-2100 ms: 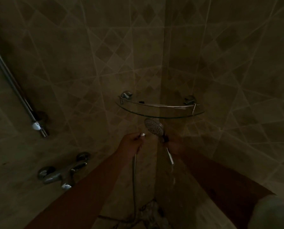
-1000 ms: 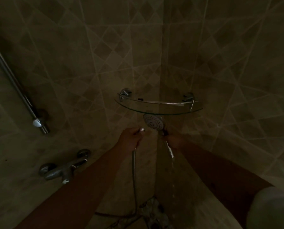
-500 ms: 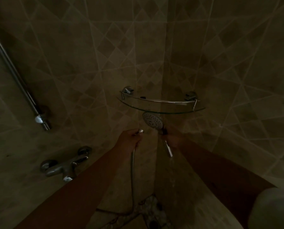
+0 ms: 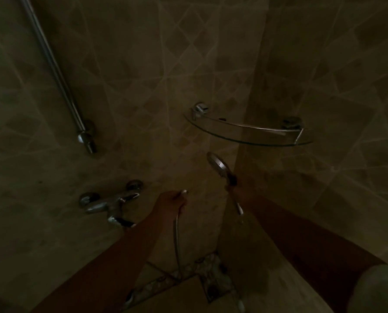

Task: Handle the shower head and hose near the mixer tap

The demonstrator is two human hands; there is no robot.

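The left hand was curled round the metal end of the shower hose, its fingers grasping the hose just below the bright end fitting, and the hose hung straight down from the fist toward the floor. The right hand gripped the handle of the shower head, fingers clenched around it, with the round head tilted up and to the left and the lower end of the handle sticking out below the fist. The two hands were near each other but apart.

Just above the shower head, a curved glass corner shelf with a chrome rail spanned the corner where the two walls met. To the left of the left hand, the chrome mixer tap sat on the wall, and part of it was hidden behind the left forearm. Higher on the left, a slanted chrome riser rail ended in a bracket.

The room was dim. The walls were covered in beige tiles with a diamond pattern, and a patterned tile strip ran along the floor below the hose.
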